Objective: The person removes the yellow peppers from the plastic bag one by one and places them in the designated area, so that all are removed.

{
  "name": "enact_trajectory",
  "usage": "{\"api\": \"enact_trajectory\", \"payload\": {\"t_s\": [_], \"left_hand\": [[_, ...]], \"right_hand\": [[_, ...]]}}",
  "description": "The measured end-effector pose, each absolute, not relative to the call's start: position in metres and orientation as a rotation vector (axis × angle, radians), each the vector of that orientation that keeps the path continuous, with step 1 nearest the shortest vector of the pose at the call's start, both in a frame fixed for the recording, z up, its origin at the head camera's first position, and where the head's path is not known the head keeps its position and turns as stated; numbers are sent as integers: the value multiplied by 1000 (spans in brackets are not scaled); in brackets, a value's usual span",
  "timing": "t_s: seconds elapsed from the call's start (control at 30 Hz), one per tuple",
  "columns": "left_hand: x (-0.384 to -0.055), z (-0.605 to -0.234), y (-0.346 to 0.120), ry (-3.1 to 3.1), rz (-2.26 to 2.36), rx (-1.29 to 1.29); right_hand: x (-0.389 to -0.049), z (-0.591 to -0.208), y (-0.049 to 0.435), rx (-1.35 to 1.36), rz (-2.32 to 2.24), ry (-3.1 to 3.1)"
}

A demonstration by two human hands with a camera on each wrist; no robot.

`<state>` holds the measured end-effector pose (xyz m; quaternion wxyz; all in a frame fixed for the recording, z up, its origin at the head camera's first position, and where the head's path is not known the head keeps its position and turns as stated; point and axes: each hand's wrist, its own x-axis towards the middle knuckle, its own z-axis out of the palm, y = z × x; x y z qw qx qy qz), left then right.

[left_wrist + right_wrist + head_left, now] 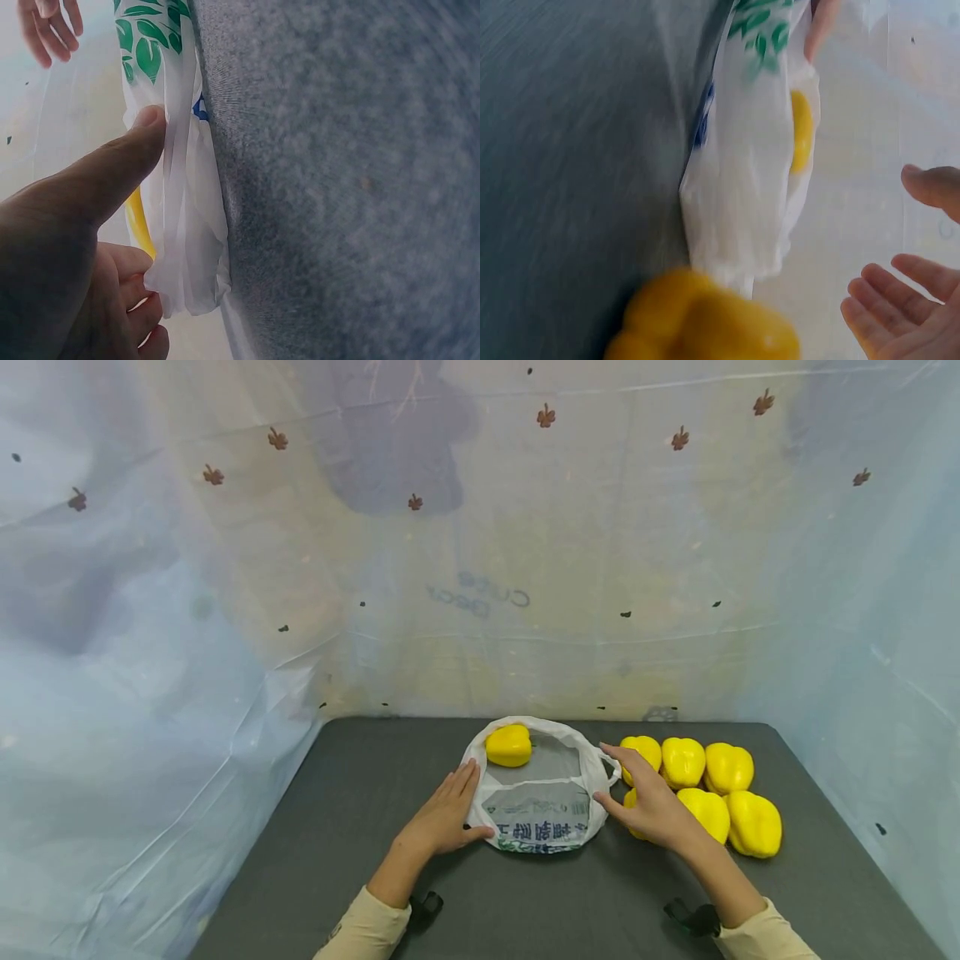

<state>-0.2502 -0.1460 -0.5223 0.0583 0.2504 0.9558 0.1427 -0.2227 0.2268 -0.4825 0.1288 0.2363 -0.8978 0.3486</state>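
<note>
A white plastic bag (491, 797) with blue and green print lies with its mouth spread wide on the dark table. One yellow bell pepper (508, 746) is inside at the back left; its side shows past the bag's edge in the right wrist view. My left hand (442, 812) rests along the bag's left rim with straight fingers. In the left wrist view its thumb (131, 154) lies against the white plastic. On the other side, my right hand (651, 802) is spread beside the right rim and a handle loop, holding nothing. The right wrist view shows its palm (922, 322) apart from the bag.
Several more yellow bell peppers (729, 768) stand in two rows to the right, one partly hidden behind my right hand. A pale printed plastic sheet (480, 668) hangs behind and along both sides of the grey-black table (345, 777).
</note>
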Motion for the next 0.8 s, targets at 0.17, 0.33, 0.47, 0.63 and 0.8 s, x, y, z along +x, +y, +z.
{"api": "enact_trajectory", "payload": {"t_s": [0.17,0.33,0.47,0.63,0.8], "left_hand": [[-250,-522,-146,2899,417,754],[-250,-523,-145,2906,380,745],[-250,-523,-144,2912,390,752],[-251,-524,-145,2914,391,762],[-251,-525,-146,2914,370,753]], "right_hand": [[-229,-485,206,732,1074,-2554],[-234,-490,190,732,1086,-2535],[-237,-492,177,734,1073,-2535],[-240,-491,164,715,1096,-2583],[-245,-488,153,694,1159,-2623]]}}
